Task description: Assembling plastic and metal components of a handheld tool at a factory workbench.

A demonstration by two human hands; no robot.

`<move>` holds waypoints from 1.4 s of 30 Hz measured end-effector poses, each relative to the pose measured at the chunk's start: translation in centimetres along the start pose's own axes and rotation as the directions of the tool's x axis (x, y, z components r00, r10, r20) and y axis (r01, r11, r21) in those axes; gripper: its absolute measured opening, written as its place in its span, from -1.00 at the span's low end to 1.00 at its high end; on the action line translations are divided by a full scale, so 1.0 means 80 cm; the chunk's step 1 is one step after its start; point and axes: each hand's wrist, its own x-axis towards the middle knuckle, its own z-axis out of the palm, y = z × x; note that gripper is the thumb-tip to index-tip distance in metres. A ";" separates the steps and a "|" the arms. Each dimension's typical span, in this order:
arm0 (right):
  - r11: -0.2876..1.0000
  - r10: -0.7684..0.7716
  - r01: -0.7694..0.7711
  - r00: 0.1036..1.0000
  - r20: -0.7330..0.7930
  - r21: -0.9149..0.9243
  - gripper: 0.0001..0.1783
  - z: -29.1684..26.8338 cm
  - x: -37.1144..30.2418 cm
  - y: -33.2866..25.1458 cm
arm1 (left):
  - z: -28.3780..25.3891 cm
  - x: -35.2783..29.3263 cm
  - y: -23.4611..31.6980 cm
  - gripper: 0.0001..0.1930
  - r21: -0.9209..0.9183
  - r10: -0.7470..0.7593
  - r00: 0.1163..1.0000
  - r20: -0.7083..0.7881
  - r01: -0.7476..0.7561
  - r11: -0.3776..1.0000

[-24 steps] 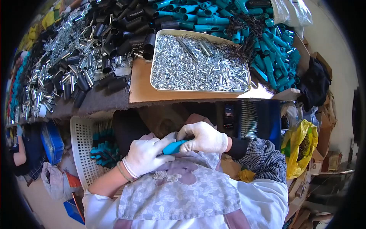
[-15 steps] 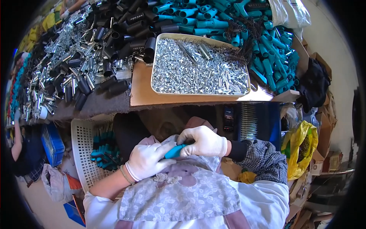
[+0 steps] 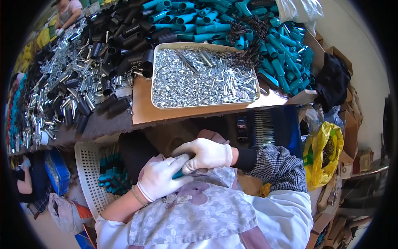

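Observation:
In front of my apron, both hands, in white gloves, are closed around a teal plastic tube (image 3: 178,174). Only a small piece of the tube shows between the gloves. My left hand (image 3: 162,177) wraps it from the left. From the right, my right hand (image 3: 208,155) bears against the tube with its thumb, its fingers overlapping my left fingertips. What lies under the fingers is hidden. Beyond the hands, on the table, a cream tray (image 3: 154,79) holds small silvery metal parts, with longer metal pins at its right side.
Teal tubes (image 3: 213,28) and dark springs heap behind the tray, with black tubes (image 3: 132,40) and metal parts to the left. A white basket (image 3: 85,166) of teal-and-black pieces stands left of my lap. A phone (image 3: 242,128) and yellow bag (image 3: 324,155) are at right. Another person (image 3: 68,14) sits far left.
My right hand has moved in against my left, and the gloves cover more of the teal tube. The table scene has shifted slightly left in view, and another person shows more at the upper left.

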 end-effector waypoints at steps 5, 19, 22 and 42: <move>0.996 0.022 -0.026 0.998 -0.057 -0.082 -0.39 -0.005 -0.004 -0.009 | 0.017 0.007 -0.009 -0.46 -0.034 -0.022 1.000 0.021 0.023 0.999; 0.183 -0.530 -0.290 0.776 -0.342 -0.940 -0.86 -0.184 0.009 -0.038 | 0.018 0.006 -0.023 -0.53 0.012 -0.060 0.994 -0.089 0.062 0.998; 0.229 -0.452 -0.312 0.805 -0.384 -0.922 -0.87 -0.188 0.009 -0.057 | 0.016 0.003 -0.029 -0.52 0.044 -0.056 0.989 -0.134 0.063 0.997; 0.646 -0.520 0.351 0.852 -0.055 -0.678 -0.90 -0.046 0.023 -0.014 | -0.009 -0.001 -0.035 -0.64 0.183 -0.242 0.970 0.027 0.233 0.955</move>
